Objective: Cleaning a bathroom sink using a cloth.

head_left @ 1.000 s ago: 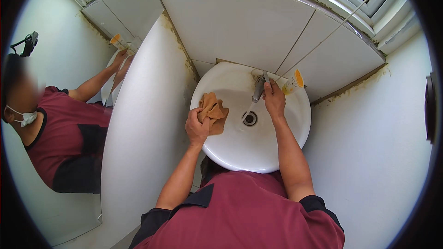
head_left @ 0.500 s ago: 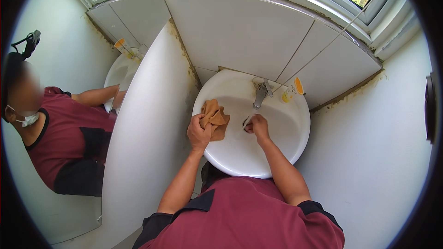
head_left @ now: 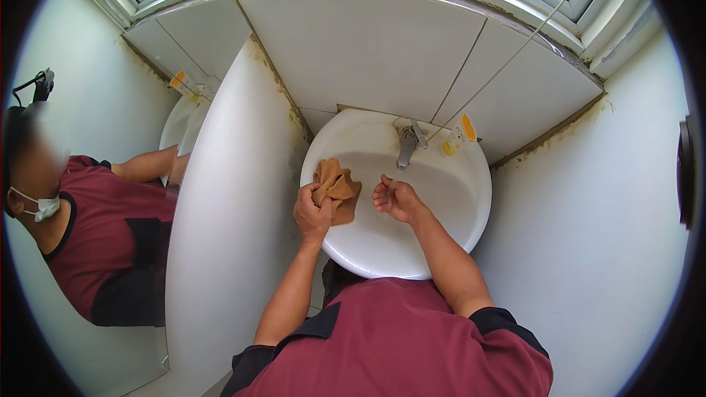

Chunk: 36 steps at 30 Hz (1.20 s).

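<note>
My left hand (head_left: 312, 215) is closed on a crumpled brown cloth (head_left: 337, 190) at the left rim of the white washbasin (head_left: 450, 226). Part of the cloth hangs down over the inside of the bowl. Below the metal tap (head_left: 408, 148), my right hand (head_left: 396, 198) is held palm up over the bowl. Its fingers are loosely curled, with the thumb apart, and I see nothing in it. The drain hole is hidden behind this hand. Whether water runs from the tap I cannot tell.
An orange-capped yellow and white tube (head_left: 460, 134) stands at the basin's back right corner. On the left, a mirror (head_left: 95, 353) reflects the wearer and basin. White tiles (head_left: 360, 44) rise behind the basin below the windows. A thin cord (head_left: 507, 73) slants down past the tap.
My right hand has come up from the drain hole and turned palm up, its fingers looser. The small white thing seen at its fingers is out of sight. My left hand still holds the cloth.
</note>
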Motion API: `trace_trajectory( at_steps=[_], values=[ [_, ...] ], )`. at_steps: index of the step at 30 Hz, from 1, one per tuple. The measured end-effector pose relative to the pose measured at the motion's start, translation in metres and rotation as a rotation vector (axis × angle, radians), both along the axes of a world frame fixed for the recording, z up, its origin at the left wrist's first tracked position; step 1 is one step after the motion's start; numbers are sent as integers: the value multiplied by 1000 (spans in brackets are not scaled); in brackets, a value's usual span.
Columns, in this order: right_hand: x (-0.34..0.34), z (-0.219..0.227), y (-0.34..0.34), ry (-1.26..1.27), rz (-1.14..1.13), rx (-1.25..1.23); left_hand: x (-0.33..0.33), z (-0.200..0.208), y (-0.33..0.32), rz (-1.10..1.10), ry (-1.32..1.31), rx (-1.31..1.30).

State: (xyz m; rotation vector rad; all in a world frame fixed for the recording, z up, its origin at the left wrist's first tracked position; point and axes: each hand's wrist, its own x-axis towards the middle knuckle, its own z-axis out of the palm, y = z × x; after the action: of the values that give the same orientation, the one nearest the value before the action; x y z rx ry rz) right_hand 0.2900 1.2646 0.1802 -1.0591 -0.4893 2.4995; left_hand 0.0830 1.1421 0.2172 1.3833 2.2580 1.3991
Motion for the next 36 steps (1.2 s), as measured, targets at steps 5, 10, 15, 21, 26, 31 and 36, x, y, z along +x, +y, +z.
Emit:
trace_trajectory(
  at_steps=[5, 10, 15, 21, 26, 31, 36],
  values=[
    [15, -1, 8, -443, 134, 411, 0, 2, 1, -4, -3, -8],
    [12, -9, 7, -610, 36, 482, 0, 0, 1, -4, 9, 15],
    [-4, 2, 2, -138, -109, 138, -1, 0, 2, -7, 15, -13],
    [-17, 17, -25, -190, 164, 431, 14, 15, 1, -152, -78, -172],
    [15, 3, -31, -269, 151, 469, 52, 6, 0, -356, -505, -386],
    [62, -1, -39, -535, 237, 668, 59, -21, 11, -307, -363, -392],
    [72, 4, -49, -353, 24, 558, 63, -44, 28, -633, -410, -640]
  ],
)
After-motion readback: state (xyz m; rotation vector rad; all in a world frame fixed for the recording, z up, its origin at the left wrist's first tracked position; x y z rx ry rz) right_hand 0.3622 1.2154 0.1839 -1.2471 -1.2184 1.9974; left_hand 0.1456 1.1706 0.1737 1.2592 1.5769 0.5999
